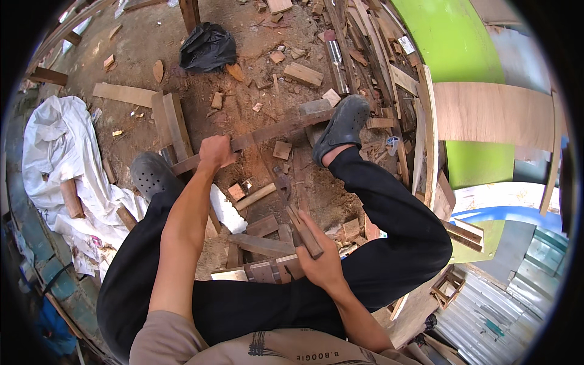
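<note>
My left hand [216, 152] is closed on a long, narrow wooden bar [280, 129], which lies slanted between my feet. My left clog [153, 175] is by its near end, and my right clog [344, 126] touches its far end. Lower and to the right, my right hand [319, 254] wraps round the wooden handle [304, 233] of what looks like a handsaw. Its thin, dark blade [265, 159] is seen nearly edge-on and reaches up to the bar just right of my left hand. Where the blade meets the wood is too fine to make out.
Wood offcuts [263, 243] are scattered between my legs and across the dirt floor. A black plastic bag [208, 47] lies ahead, a white sack [67, 176] at left. Long boards [429, 134] and a green panel [453, 36] stand at right, with corrugated metal sheets [486, 310] nearer.
</note>
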`<state>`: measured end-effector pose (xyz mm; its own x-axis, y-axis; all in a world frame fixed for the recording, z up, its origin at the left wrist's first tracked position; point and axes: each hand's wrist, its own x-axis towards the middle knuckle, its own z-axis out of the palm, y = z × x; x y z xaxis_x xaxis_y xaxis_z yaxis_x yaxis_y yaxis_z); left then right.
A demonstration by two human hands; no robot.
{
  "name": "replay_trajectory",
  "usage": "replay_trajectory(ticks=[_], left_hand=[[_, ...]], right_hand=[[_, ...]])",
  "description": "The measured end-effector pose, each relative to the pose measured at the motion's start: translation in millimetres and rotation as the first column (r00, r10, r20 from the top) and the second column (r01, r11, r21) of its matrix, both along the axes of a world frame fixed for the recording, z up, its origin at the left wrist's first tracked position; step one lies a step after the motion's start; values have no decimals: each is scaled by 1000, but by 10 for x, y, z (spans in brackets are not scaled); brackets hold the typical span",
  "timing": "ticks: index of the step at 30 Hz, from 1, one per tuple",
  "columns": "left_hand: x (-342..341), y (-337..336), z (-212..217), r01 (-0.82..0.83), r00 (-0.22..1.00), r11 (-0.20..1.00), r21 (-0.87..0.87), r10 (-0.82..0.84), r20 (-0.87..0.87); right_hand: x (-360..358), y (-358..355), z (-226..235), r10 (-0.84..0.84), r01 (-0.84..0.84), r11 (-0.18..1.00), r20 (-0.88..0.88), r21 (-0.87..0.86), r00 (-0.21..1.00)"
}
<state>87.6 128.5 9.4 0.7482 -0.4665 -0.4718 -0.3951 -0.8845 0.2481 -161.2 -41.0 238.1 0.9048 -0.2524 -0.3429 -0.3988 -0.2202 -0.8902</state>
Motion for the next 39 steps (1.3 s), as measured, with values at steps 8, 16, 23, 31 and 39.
replay_trajectory(ticks=[8, 16, 23, 31, 39], left_hand=[[-31, -304, 37, 37, 999, 999, -37, -37, -12], [5, -154, -9, 26, 1000, 999, -24, -26, 4], [3, 6, -10, -18, 1000, 1000, -15, 18, -16], [-37, -282, 43, 34, 999, 998, -45, -36, -32], [-4, -193, 38, 35, 999, 998, -49, -35, 1]], right_hand=[[692, -44, -640, -53, 48, 997, -81, -63, 995], [352, -14, -211, -15, 11, 1000, -140, -28, 990], [1, 61, -64, 9, -7, 1000, -92, 22, 996], [611, -40, -437, -60, 53, 998, -182, -40, 982], [633, 1, -455, -46, 38, 995, -96, -88, 994]])
